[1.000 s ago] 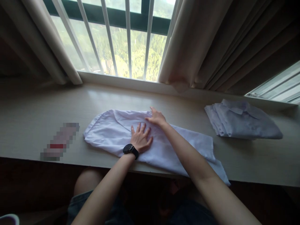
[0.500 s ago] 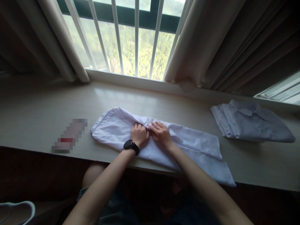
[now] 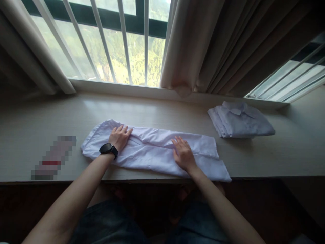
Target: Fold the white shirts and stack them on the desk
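A white garment, perhaps a shirt, lies folded into a long strip along the front of the pale desk top. My left hand rests on its left part, palm down with the fingers stretched out; a black watch is on that wrist. On the right part of the cloth lies my right hand, flat with its fingers spread. Between the hands the fabric shows a lengthwise fold and a few creases. The right end of the garment reaches the desk's front edge.
A stack of folded white shirts with a collar on top sits at the back right. To the left lies a pixelated flat object with a red band. Behind the desk are a barred window and grey curtains.
My hands have moved apart, the left toward the garment's left end and the right toward its right. The creased middle now lies flatter. The view has turned to the right.
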`<move>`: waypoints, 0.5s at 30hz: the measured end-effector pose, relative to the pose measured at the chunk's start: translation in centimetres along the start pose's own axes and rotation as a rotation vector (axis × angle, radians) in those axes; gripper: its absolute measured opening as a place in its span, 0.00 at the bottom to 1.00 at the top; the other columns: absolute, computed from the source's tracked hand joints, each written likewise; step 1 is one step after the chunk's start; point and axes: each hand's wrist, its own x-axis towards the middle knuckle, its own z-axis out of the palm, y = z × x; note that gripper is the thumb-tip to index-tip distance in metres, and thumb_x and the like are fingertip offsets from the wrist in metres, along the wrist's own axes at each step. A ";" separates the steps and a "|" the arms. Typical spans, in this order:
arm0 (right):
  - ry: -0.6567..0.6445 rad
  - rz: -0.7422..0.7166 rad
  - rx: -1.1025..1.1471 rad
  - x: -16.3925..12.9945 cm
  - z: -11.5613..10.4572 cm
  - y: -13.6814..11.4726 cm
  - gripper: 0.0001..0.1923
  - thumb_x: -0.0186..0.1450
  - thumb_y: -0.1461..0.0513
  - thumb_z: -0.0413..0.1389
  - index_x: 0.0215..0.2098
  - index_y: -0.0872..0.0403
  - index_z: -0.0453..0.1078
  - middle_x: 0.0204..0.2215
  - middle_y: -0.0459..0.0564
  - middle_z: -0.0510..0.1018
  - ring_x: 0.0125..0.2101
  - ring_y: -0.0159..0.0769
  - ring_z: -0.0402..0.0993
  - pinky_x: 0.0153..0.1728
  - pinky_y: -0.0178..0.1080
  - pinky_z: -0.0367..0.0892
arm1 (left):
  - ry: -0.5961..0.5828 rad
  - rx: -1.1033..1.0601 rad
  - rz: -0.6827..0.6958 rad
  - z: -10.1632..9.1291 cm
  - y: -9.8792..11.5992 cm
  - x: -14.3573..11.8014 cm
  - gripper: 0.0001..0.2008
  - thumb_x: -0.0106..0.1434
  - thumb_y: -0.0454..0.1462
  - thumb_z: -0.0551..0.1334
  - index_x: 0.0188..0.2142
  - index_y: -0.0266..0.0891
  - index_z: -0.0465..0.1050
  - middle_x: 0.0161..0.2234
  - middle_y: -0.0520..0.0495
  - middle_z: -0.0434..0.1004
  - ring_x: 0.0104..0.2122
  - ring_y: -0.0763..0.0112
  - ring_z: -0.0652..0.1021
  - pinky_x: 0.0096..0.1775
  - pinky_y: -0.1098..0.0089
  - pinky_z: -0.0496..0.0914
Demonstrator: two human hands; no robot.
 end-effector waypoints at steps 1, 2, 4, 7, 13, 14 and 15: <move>-0.004 0.050 -0.051 -1.4 -0.7 1.7 0.28 0.67 0.66 0.50 0.65 0.53 0.64 0.65 0.56 0.65 0.67 0.50 0.56 0.65 0.57 0.56 | 0.014 0.001 -0.022 -0.3 0.3 0.0 0.24 0.69 0.36 0.47 0.61 0.39 0.70 0.63 0.34 0.67 0.64 0.45 0.64 0.61 0.41 0.55; -0.015 0.093 -0.101 -2.7 -1.4 3.3 0.27 0.66 0.67 0.50 0.63 0.54 0.67 0.64 0.57 0.67 0.66 0.51 0.57 0.64 0.57 0.56 | 0.032 0.001 -0.032 -0.7 1.0 0.0 0.24 0.68 0.35 0.49 0.61 0.38 0.68 0.64 0.34 0.65 0.65 0.45 0.64 0.62 0.41 0.55; -0.044 0.142 -0.177 -4.9 -2.4 6.3 0.24 0.66 0.69 0.49 0.59 0.56 0.71 0.61 0.58 0.70 0.64 0.50 0.60 0.63 0.55 0.59 | 0.059 -0.019 0.024 -1.8 3.3 0.0 0.27 0.65 0.33 0.51 0.63 0.37 0.66 0.66 0.36 0.62 0.66 0.48 0.62 0.64 0.44 0.54; -0.087 0.154 -0.246 -7.0 -3.4 9.4 0.24 0.66 0.71 0.46 0.57 0.58 0.73 0.60 0.59 0.72 0.62 0.46 0.65 0.61 0.49 0.61 | 0.044 -0.100 0.242 -3.1 8.3 -0.5 0.28 0.65 0.34 0.53 0.64 0.41 0.64 0.68 0.42 0.60 0.67 0.54 0.61 0.65 0.50 0.54; -0.119 0.299 -0.300 -8.3 -4.9 12.2 0.21 0.67 0.70 0.47 0.54 0.57 0.74 0.52 0.58 0.78 0.53 0.45 0.74 0.55 0.47 0.68 | 0.000 -0.208 0.168 -0.8 14.9 -2.4 0.25 0.70 0.42 0.51 0.65 0.43 0.63 0.66 0.42 0.63 0.67 0.51 0.60 0.66 0.43 0.51; -0.104 0.326 -0.281 -8.4 -5.2 12.4 0.21 0.67 0.69 0.47 0.53 0.56 0.75 0.50 0.57 0.80 0.50 0.44 0.76 0.52 0.46 0.69 | 0.006 -0.215 0.138 -0.2 15.2 -2.7 0.25 0.71 0.43 0.49 0.65 0.43 0.64 0.66 0.42 0.64 0.67 0.51 0.61 0.66 0.43 0.50; -0.067 0.346 -0.260 -8.6 -5.5 12.7 0.20 0.67 0.69 0.47 0.52 0.56 0.76 0.48 0.56 0.81 0.48 0.43 0.77 0.51 0.45 0.70 | 0.021 -0.217 0.120 0.3 15.3 -2.9 0.25 0.72 0.44 0.48 0.64 0.42 0.65 0.65 0.42 0.65 0.67 0.52 0.61 0.67 0.44 0.49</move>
